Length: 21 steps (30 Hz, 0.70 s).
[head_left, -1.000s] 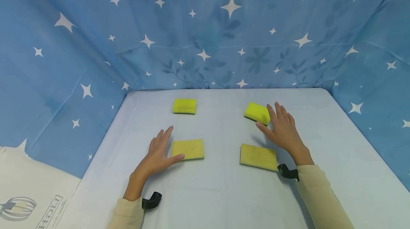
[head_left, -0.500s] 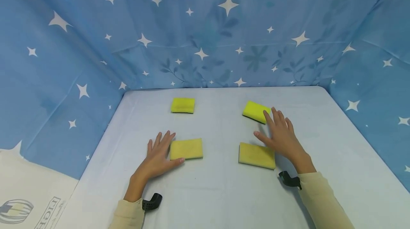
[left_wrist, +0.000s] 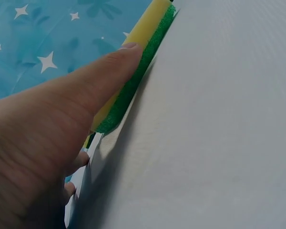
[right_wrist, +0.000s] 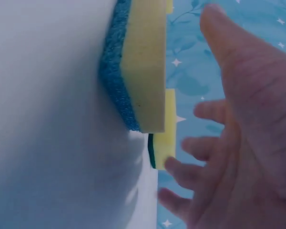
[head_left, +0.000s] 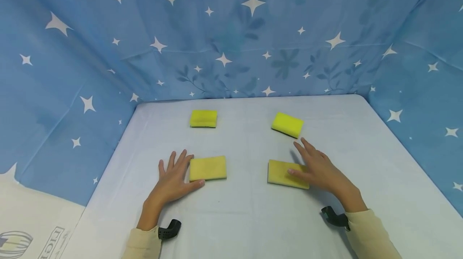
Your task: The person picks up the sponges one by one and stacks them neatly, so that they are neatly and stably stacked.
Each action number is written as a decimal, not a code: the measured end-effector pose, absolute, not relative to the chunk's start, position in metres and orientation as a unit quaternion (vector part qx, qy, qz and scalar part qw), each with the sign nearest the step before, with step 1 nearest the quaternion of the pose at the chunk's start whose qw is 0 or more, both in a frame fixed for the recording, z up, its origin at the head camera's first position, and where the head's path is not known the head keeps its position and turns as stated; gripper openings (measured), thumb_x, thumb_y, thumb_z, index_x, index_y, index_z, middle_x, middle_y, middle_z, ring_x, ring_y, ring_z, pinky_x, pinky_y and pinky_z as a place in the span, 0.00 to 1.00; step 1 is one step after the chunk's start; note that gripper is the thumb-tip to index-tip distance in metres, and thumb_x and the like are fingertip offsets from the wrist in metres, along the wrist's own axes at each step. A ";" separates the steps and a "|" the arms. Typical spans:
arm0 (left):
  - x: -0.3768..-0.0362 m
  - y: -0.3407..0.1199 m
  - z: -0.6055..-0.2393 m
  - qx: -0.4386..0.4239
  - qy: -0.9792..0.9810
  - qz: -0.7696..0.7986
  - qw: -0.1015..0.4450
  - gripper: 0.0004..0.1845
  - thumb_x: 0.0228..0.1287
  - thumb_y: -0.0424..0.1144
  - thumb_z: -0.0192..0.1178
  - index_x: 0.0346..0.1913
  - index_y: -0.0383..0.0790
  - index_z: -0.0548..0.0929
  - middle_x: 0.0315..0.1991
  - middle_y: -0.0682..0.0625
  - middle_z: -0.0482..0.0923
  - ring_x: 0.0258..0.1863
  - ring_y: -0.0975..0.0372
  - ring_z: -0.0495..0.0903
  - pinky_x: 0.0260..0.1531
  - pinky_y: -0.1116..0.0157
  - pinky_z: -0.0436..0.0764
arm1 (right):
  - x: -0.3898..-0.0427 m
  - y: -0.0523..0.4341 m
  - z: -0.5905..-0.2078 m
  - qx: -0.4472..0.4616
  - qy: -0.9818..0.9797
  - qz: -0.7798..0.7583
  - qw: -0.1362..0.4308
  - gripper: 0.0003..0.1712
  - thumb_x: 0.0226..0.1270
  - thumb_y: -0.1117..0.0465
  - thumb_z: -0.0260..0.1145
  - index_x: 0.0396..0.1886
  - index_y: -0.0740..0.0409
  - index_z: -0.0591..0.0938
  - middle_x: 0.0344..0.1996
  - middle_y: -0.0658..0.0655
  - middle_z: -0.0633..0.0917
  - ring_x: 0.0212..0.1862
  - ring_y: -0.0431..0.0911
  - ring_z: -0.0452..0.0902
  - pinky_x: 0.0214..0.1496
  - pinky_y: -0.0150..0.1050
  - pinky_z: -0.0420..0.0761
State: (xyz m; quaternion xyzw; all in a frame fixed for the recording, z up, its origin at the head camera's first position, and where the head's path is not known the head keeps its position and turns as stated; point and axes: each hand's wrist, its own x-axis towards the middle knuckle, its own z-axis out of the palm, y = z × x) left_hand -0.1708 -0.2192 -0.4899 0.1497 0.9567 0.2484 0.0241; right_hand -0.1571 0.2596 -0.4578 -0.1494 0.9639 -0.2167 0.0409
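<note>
Now my left hand [head_left: 173, 179] lies flat and spread on the table [head_left: 246, 218], thumb against the near-left sponge [head_left: 207, 168]. My right hand [head_left: 318, 169], fingers spread, hovers over the near-right sponge [head_left: 283, 173], thumb above its top. Two more sponges [head_left: 203, 118] sit far back.

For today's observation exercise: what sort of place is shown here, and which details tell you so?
Probably a staged tabletop set, not a real kitchen. A pale table is walled on three sides by blue star-printed cloth, four sponges lie in a neat grid, such as the near left sponge, and the left hand and right hand are beside them.
</note>
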 end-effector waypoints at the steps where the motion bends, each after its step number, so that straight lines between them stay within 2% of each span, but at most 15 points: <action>1: -0.171 -0.219 -0.490 0.148 0.956 0.251 0.024 0.54 0.62 0.70 0.70 0.80 0.39 0.67 0.84 0.35 0.54 0.84 0.35 0.40 0.72 0.28 0.28 | -0.155 0.260 -0.457 -0.151 0.960 -0.229 0.051 0.60 0.72 0.30 0.68 0.86 0.64 0.56 0.84 0.73 0.51 0.79 0.75 0.54 0.75 0.76 0.57; 4: -0.171 -0.220 -0.490 0.144 0.955 0.256 0.027 0.53 0.61 0.69 0.71 0.79 0.39 0.68 0.84 0.35 0.54 0.84 0.36 0.41 0.73 0.29 0.28 | -0.148 0.262 -0.457 -0.154 0.948 -0.266 0.084 0.63 0.68 0.29 0.72 0.86 0.62 0.57 0.84 0.72 0.53 0.79 0.75 0.55 0.73 0.75 0.61; 8: -0.170 -0.220 -0.488 0.140 0.954 0.264 0.030 0.52 0.61 0.69 0.71 0.78 0.39 0.68 0.84 0.35 0.54 0.84 0.36 0.41 0.73 0.30 0.27 | -0.142 0.263 -0.458 -0.162 0.936 -0.294 0.104 0.63 0.63 0.31 0.77 0.85 0.62 0.61 0.83 0.73 0.57 0.80 0.74 0.53 0.75 0.75 0.58; 14: -0.170 -0.220 -0.489 0.144 0.952 0.268 0.029 0.50 0.62 0.68 0.71 0.77 0.40 0.69 0.84 0.34 0.54 0.84 0.36 0.41 0.74 0.30 0.26 | -0.136 0.268 -0.465 -0.164 0.933 -0.301 0.108 0.57 0.62 0.38 0.80 0.81 0.62 0.68 0.81 0.72 0.61 0.81 0.74 0.50 0.77 0.75 0.50; 21: -0.169 -0.219 -0.488 0.146 0.953 0.265 0.022 0.50 0.62 0.67 0.71 0.77 0.39 0.69 0.84 0.35 0.54 0.84 0.36 0.41 0.74 0.30 0.27 | -0.135 0.274 -0.476 -0.171 0.923 -0.333 0.085 0.51 0.64 0.42 0.81 0.78 0.62 0.72 0.82 0.68 0.63 0.83 0.70 0.49 0.82 0.67 0.45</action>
